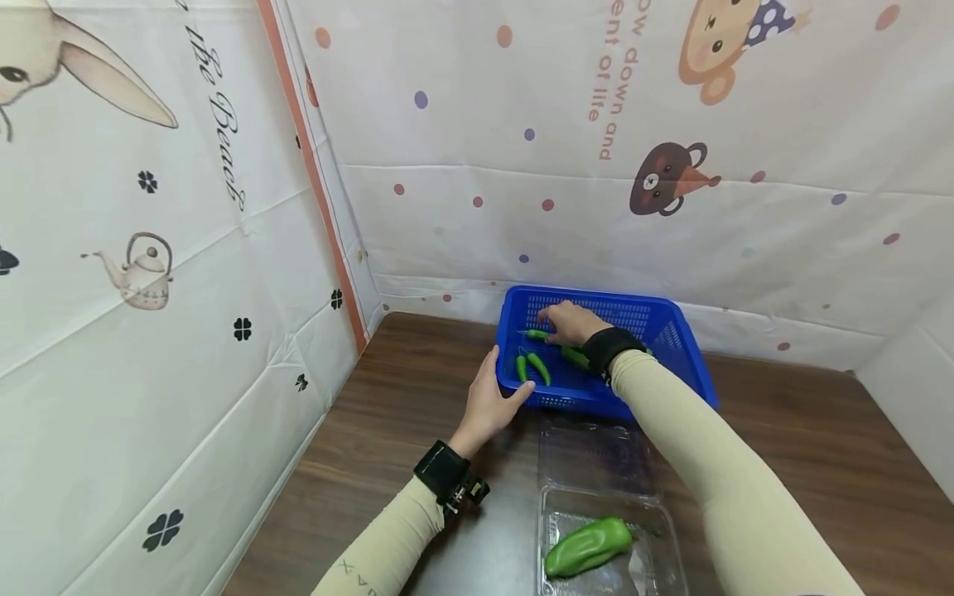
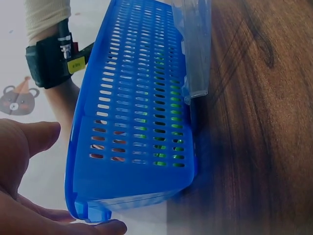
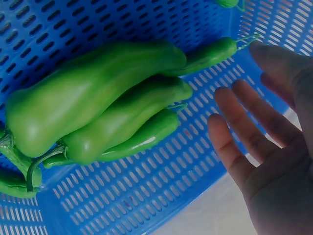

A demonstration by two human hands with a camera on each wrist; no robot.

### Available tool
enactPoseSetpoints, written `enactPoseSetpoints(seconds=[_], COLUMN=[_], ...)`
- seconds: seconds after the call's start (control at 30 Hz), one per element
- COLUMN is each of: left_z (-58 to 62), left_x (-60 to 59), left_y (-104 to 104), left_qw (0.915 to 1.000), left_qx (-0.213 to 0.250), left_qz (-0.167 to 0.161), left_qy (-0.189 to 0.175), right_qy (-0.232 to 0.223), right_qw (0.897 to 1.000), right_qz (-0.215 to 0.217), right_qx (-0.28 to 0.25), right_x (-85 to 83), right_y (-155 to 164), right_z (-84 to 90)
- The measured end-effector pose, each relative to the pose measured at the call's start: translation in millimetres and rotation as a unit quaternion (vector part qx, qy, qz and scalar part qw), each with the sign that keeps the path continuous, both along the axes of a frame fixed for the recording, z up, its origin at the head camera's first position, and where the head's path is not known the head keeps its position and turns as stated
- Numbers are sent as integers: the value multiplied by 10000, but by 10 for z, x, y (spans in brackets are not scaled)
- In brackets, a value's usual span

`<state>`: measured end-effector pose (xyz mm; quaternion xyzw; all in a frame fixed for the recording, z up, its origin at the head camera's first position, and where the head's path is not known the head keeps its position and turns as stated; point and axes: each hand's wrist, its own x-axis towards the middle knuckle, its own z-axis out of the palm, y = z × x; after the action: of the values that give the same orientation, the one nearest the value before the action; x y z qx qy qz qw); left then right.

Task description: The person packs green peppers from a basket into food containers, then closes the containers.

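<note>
Head view: the blue basket (image 1: 674, 343) sits at the table's (image 1: 820, 447) far edge, against the back wall; the left hand (image 1: 488, 406) rests open-fingered on its near left corner; the right hand (image 1: 570, 323) reaches inside, fingers straight and relaxed, holding nothing, just beside the green peppers (image 3: 93, 105); the peppers look light, firm and smooth-skinned, likely a bit slippery, best taken round the thick middle; a clear tray (image 1: 648, 563) at the near edge holds another pepper (image 1: 587, 546).
</note>
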<state>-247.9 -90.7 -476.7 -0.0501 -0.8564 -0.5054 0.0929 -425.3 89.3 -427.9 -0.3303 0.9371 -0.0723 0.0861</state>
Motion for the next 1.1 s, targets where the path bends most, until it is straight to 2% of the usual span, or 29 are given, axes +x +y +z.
enactPoseSetpoints(seconds=[0.17, 0.4, 0.7, 0.93, 1.1], left_z=[-1, -24, -103, -111, -107], left_x=[-9, -36, -10, -32, -51], left_y=[8, 23, 20, 24, 21], left_qw=[10000, 9999, 9998, 9998, 9996], left_qx=[19, 112, 189, 139, 207], left_qz=[-9, -20, 54, 120, 169], left_qy=[45, -21, -8, -31, -130], right_qy=[121, 70, -172, 206, 463], right_qw=[9999, 10000, 9997, 9989, 9979], right_qz=[3, -29, -150, -322, -233], right_qx=[-4, 23, 115, 285, 379], right_x=[-75, -179, -177, -194, -206], right_y=[-7, -1, -32, -15, -19], right_z=[-57, -120, -298, -379, -411])
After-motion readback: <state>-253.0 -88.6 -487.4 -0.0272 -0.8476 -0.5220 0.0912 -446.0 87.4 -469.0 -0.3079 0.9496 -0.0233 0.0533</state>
